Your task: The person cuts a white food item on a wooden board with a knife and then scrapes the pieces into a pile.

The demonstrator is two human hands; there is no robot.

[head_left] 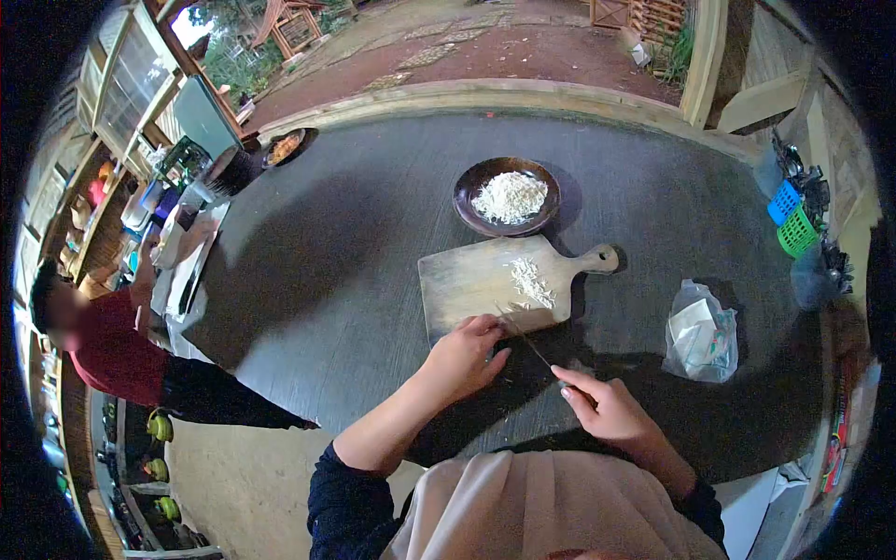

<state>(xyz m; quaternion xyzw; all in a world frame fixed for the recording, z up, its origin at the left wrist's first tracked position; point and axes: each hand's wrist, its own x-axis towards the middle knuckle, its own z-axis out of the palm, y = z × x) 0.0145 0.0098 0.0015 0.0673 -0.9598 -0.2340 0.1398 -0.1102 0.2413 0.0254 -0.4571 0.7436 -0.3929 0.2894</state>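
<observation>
My right hand (609, 407) grips a knife (534, 347) by its handle, and the blade points up and left over the near edge of a wooden cutting board (467, 285). Close to the blade tip, my left hand (471, 355) rests on the board's near edge with its fingers curled; what lies under them is hidden. Thin white shreds (530, 282) are scattered on the board's right half. Just beyond the board stands a dark round bowl (464, 207) with a heap of white shreds (511, 198) in it.
A clear plastic bag (702, 334) with white contents lies to the right. Blue (784, 203) and green baskets (796, 231) with utensils stand at the right edge. At the far left is a plate of orange-brown food (284, 147). A person in a red top (117, 345) stands left.
</observation>
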